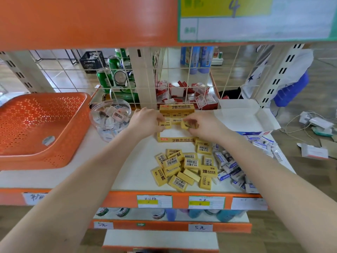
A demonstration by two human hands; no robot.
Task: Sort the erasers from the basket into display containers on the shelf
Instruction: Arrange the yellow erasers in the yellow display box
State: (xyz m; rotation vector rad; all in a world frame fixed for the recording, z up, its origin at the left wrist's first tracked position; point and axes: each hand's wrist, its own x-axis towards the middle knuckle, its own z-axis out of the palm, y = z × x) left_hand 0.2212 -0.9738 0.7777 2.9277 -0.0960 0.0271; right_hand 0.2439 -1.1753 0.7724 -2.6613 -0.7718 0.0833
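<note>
Forearms stretched over shelf (127, 170) | left hand (145, 121) fingers (160, 118) pinch yellow eraser (165, 124) | right hand (204, 125) fingers (191, 122) pinch second eraser (184, 125) | both above yellow display box (176, 139)

An orange basket (36, 161) is dotted with holes; yellow erasers (189, 162) are printed with black barcodes; other erasers (231, 172) are wrapped white and blue.

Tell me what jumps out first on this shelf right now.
The left hand pinches a yellow eraser and the right hand a second eraser over the open yellow box mid-shelf. A heap of yellow erasers lies in front; the orange basket sits at the left.
</note>
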